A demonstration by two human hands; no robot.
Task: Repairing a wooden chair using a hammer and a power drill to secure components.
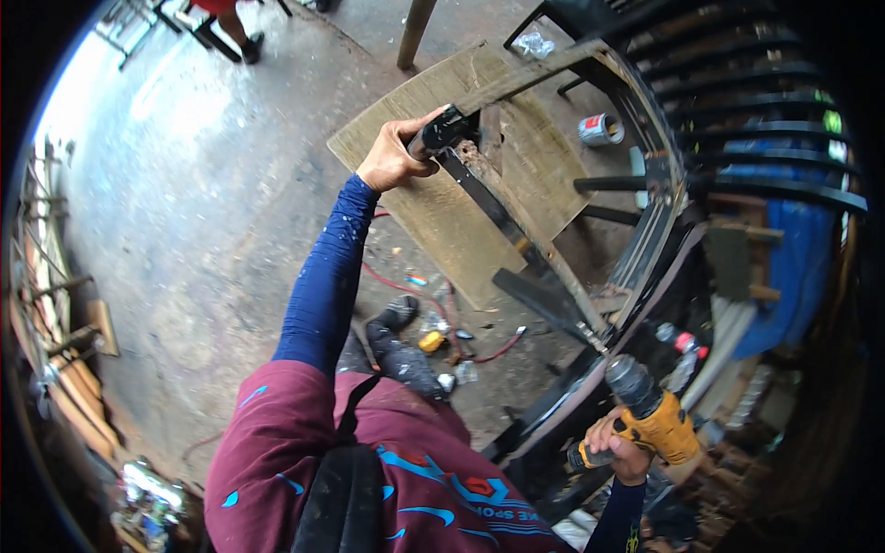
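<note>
My right hand (619, 450) is wrapped round the handle of a yellow and black cordless drill (671, 426). The drill's bit points at the near corner of a dark-painted wooden chair frame (518, 210); whether it touches the wood I cannot tell. At the opposite corner, my left hand (395, 155) is closed round a black chair leg (439, 132) that stands up from the frame. The frame's inner edges are bare, rough wood. On its right side, a row of curved black slats (756, 134) reaches toward the rim of the view.
A flat plywood board (396, 120) lies beneath the frame. Near my feet a red hose (406, 284), a yellow piece (430, 342) and scraps litter the concrete floor. A tin can (601, 129) sits beyond the frame, a plastic bottle (682, 341) at right. Another person's leg (238, 32) shows far left.
</note>
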